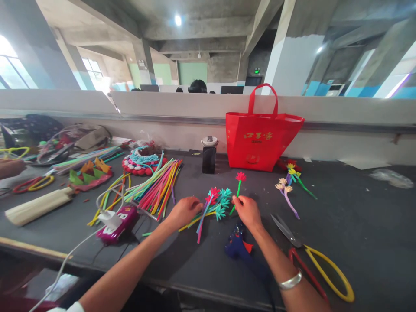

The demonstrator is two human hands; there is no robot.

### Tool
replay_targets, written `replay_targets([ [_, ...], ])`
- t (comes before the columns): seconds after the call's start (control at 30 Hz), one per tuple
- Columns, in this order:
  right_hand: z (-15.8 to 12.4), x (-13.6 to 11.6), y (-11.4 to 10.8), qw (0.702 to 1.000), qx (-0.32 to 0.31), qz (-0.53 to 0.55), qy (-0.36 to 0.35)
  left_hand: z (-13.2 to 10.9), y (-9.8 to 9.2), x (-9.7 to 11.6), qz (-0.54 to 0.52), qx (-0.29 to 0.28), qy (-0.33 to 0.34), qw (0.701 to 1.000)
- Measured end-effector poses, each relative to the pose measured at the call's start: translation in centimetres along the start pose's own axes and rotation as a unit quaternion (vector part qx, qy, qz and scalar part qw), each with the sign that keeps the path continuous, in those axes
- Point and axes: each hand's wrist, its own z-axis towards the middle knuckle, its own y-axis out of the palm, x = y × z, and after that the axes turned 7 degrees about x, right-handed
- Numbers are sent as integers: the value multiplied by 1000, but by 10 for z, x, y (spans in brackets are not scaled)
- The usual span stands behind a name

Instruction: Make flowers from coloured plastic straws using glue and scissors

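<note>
My left hand (pixel 183 211) rests closed on the stems of a small bunch of pipe-cleaner flowers (pixel 216 203), red and teal, lying on the dark table (pixel 357 216). My right hand (pixel 247 211) pinches the green stem of a single red flower (pixel 240 177), which stands up at a slant just right of the bunch. A blue glue gun (pixel 238 245) lies under my right wrist, which wears a silver bangle.
A red tote bag (pixel 260 138) stands at the back. Loose coloured pipe cleaners (pixel 156 188) fan out on the left beside a purple power strip (pixel 117 223). Yellow-handled scissors (pixel 312 255) lie at the right. More flowers (pixel 290 182) lie near the bag. Another person's hand (pixel 9 167) shows far left.
</note>
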Motion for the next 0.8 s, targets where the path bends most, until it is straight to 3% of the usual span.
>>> replay_targets([
  [0.13, 0, 2, -1, 1000, -11, 2, 2, -30, -22, -23, 14, 17, -24, 999],
  [0.23, -1, 2, -1, 1000, -19, 7, 7, -56, -28, -34, 35, -17, -24, 999],
  [0.33, -2, 1, -1, 1000, -23, 14, 6, -69, -25, -34, 168, -72, -33, 983],
  [0.47, -1, 2, -2, 1000, -20, 22, 4, -70, -34, -30, 229, -69, -75, 968],
  [0.67, -1, 2, -3, 999, -12, 31, 0, -69, -91, -25, 277, 12, -136, 951],
  [0.8, -3, 1, -1, 999, -14, 35, -5, -49, -117, -23, 259, 56, -168, 950],
])
